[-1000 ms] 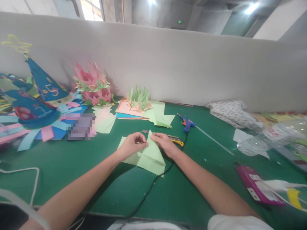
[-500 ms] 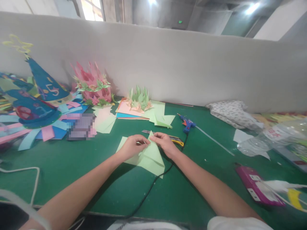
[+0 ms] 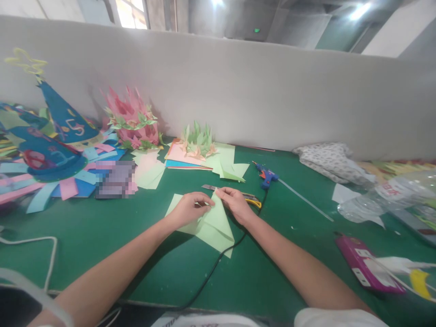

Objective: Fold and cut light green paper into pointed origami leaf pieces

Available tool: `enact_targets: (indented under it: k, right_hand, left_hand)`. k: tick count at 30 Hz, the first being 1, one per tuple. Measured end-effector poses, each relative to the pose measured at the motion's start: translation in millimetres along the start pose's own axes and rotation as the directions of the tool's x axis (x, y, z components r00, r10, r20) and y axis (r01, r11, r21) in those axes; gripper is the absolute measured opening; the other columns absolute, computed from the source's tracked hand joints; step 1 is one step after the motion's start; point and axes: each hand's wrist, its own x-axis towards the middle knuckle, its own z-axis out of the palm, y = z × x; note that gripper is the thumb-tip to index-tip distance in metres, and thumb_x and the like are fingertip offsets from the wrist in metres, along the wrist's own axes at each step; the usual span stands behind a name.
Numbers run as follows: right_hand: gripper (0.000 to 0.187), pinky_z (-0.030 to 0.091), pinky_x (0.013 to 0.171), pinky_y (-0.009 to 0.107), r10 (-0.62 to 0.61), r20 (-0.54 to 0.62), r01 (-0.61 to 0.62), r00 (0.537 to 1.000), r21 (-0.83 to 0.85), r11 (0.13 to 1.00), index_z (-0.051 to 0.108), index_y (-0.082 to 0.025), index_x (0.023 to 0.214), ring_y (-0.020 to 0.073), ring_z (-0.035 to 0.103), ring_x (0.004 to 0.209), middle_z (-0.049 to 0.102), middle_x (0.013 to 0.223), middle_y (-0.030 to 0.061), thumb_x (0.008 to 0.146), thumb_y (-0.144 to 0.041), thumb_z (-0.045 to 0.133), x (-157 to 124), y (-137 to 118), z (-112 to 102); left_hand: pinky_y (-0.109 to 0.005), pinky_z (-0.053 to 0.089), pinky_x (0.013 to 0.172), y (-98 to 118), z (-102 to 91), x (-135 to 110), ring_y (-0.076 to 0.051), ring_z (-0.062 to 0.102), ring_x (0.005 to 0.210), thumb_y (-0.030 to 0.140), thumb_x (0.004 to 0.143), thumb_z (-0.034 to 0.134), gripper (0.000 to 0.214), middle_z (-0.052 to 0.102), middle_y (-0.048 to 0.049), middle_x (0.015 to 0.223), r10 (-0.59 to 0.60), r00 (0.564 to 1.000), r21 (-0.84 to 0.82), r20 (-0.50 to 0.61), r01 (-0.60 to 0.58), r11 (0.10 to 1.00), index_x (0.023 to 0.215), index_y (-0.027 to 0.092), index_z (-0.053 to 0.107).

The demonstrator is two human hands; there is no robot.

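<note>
Currently, the left hand [image 3: 190, 209] and right hand [image 3: 237, 205] both pinch the folded point of a pale-green paper sheet [image 3: 217, 222] on a dark-green tabletop [image 3: 272, 277]. A yellow-and-black utility knife [image 3: 253, 202] lies just beyond, metal blade [image 3: 208, 186] bare; reaching forward could nick fingertips or slice the paper.

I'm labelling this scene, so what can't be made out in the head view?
In the head view:
Utility knife: middle hidden behind the right hand.
Green paper: partly hidden behind the left hand.
Pixelated object: blurred by pixelation, unidentifiable.
Clear bottle: one end cut off by the right edge.
</note>
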Motion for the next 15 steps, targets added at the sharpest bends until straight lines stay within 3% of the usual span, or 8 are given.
enact_targets:
  k: [9,15]
  right_hand:
    - [0.031,0.037,0.056,0.022,-0.112,-0.020,0.106,0.994,-0.181,0.978,0.064,-0.017,0.075,0.0118,0.048,0.062,0.060,0.070,0.0005,0.071,-0.047,0.061,-0.3,3.7,0.0]
    - [0.029,0.039,0.058,0.023,-0.130,-0.056,0.117,0.990,-0.188,0.975,0.064,-0.017,0.076,0.0125,0.049,0.062,0.061,0.071,0.0012,0.069,-0.045,0.065,0.3,2.9,-0.1]
  left_hand:
    - [-0.022,0.048,0.064,0.4,-0.4,0.0,-0.011,0.058,0.067,0.018,0.070,0.058,0.020,0.065,-0.0046,0.090,-0.057,0.998,-0.021,0.005,0.057,0.998,0.087,0.017,0.068]
    - [-0.022,0.047,0.065,0.0,0.9,-0.7,-0.011,0.056,0.066,0.018,0.070,0.057,0.020,0.063,-0.0057,0.095,-0.002,1.000,-0.010,0.013,0.002,1.000,0.086,0.017,0.069]
